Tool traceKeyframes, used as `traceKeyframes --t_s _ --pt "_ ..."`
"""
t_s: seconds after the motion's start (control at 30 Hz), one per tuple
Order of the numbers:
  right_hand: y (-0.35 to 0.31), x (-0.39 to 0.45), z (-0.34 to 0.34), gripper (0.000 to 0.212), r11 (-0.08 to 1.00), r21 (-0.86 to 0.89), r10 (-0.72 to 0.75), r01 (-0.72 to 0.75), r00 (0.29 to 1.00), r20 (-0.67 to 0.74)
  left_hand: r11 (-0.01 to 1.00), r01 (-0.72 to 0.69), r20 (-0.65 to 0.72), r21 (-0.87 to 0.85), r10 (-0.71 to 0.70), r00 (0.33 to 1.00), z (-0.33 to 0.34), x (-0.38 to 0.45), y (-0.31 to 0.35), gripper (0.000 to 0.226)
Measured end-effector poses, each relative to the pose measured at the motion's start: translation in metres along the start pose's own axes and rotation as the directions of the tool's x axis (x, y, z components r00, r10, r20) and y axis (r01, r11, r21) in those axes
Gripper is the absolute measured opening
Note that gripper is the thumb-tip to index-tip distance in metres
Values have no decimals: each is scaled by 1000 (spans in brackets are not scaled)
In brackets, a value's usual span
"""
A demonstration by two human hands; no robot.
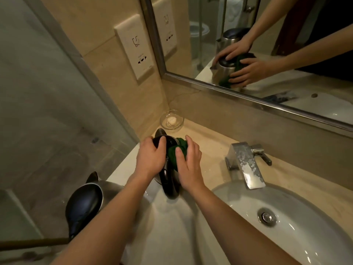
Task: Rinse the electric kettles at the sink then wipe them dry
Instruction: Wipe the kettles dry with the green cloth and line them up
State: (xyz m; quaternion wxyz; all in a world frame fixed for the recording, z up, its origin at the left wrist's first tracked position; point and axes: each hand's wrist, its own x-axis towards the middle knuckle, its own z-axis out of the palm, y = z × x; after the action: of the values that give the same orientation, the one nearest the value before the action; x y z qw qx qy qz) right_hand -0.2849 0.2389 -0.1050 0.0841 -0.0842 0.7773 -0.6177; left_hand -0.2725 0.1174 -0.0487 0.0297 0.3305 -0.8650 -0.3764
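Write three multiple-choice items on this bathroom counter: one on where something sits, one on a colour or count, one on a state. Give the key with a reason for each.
1. Where is the small glass dish?
A. in the counter's back corner, beyond the kettle being wiped
B. inside the sink basin
C. on top of the faucet

2. What colour is the cloth against the kettle being wiped?
A. white
B. dark green
C. red

3. What is the state of the faucet?
A. running hard
B. dripping into a full basin
C. no water visibly flowing

Key: 1 A, the dish sits where the walls meet, past the kettle. 2 B, the cloth under the right hand is dark green, while the left hand steadies the lid. 3 C, no stream shows below the spout, and the sink holds no pooled water.
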Motion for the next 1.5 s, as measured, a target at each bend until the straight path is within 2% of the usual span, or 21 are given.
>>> traceKeyframes --t_s 0.13,0.27,0.37,0.47,0.53,0.6,0.67,0.77,0.83,0.97,1.07,1.13,1.27,1.4,1.5 --pt "6 16 2 57 992 46 -116 118 993 -31 997 -64 11 41 64 998 -5 7 -1 33" --pt "10 36 9 48 975 140 -168 169 986 -24 994 -100 30 41 99 995 -12 16 -2 26" --pt "15 45 15 40 974 159 -161 164 986 -33 993 -105 67 46 102 993 -18 24 -1 33" --pt "20 47 15 38 980 184 -70 76 997 -39 991 -111 83 71 105 991 -19 28 0 37" --pt "23 40 12 37 980 197 -1 10 999 -42 984 -108 108 145 92 990 -19 29 4 38" --pt "32 25 13 40 977 207 54 -43 997 -50 974 -84 122 211 59 991 -18 30 9 49" --pt "44 3 18 39 970 235 79 -57 993 -85 977 -2 102 211 -19 995 -14 26 16 58" --pt "51 -24 37 31 958 287 72 -15 979 -191 982 100 11 160 -103 995 -4 20 23 56" --pt "39 -26 48 31 958 286 57 21 963 -263 979 118 -47 165 -112 993 1 17 23 54" --pt "9 -6 52 39 963 172 -136 207 926 -353 982 93 -90 167 -79 993 4 16 20 53" --pt "4 9 44 42 936 54 -317 348 899 -301 984 81 -110 157 -64 992 5 17 19 51" --pt "2 20 42 41 921 -4 -374 389 881 -289 985 79 -114 154 -62 992 5 18 18 50" --pt "4 44 37 36 948 110 -246 298 907 -341 985 79 -105 151 -63 992 5 18 18 51" --pt "19 56 29 28 946 310 -21 90 976 -217 986 83 -103 146 -68 992 5 17 18 53" --pt "36 50 28 27 930 354 166 -100 973 -162 987 80 -104 141 -66 992 6 17 18 53"
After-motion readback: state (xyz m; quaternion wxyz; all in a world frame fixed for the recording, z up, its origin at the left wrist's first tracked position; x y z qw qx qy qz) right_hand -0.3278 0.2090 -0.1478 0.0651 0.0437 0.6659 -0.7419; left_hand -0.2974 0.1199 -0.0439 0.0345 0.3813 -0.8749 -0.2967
